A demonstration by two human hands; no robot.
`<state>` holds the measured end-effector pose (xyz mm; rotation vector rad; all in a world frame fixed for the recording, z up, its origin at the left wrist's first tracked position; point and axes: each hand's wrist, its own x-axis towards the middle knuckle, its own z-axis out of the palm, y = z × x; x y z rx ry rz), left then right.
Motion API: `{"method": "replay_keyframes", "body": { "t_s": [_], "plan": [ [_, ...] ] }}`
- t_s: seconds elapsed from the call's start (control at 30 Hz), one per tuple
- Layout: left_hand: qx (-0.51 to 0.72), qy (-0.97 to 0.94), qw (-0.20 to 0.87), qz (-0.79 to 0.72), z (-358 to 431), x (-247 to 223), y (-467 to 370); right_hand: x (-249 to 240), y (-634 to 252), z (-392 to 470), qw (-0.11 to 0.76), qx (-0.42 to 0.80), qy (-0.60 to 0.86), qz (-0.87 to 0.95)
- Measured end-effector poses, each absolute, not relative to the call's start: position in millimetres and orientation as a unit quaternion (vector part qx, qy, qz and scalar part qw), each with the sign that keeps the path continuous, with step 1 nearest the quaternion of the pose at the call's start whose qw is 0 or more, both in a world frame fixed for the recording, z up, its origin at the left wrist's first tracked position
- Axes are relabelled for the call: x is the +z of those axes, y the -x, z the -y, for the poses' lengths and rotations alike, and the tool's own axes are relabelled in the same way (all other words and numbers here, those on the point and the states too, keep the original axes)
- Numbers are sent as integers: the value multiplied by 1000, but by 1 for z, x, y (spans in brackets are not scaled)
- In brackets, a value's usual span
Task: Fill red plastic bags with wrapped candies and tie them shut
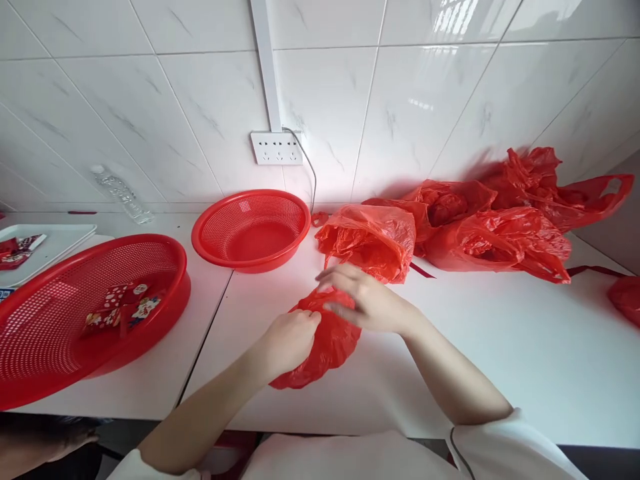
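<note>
A crumpled red plastic bag lies on the white table right in front of me. My left hand is closed in a fist on the bag's left side, with the thin film bunched in it. Over the bag's upper right part is my right hand, its fingers stretched forward and the thumb apart; it is slightly blurred. Whether its fingertips touch the film I cannot tell. Just beyond, a red plastic bag with its mouth facing me stands close to the right hand's fingers. What is inside the front bag is hidden.
A round red mesh basket stands near the wall. At left, a larger red basket holds several printed packets. Farther left are a white tray and a clear bottle. More red bags fill the back right. A person's arm shows lower left.
</note>
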<state>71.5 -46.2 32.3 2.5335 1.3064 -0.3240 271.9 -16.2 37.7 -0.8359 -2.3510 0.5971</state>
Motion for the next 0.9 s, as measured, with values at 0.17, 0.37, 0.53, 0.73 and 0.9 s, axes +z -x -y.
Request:
{"method": "replay_keyframes", "body": {
  "t_s": [0.17,0.37,0.53,0.73,0.9],
  "plan": [
    [-70,-846,149,-508,56,21,-62,-1,-254,33,152,135,355,912],
    [102,-771,323,-539,36,12,-15,-29,-275,22,338,232,351,842],
    [205,-693,280,-632,16,29,35,-22,-303,19,557,419,398,596],
    [229,-782,169,-555,30,49,-12,-30,-296,27,474,464,417,621],
    [56,-803,204,-557,31,14,-61,-28,-291,36,375,457,416,691]
  ]
}}
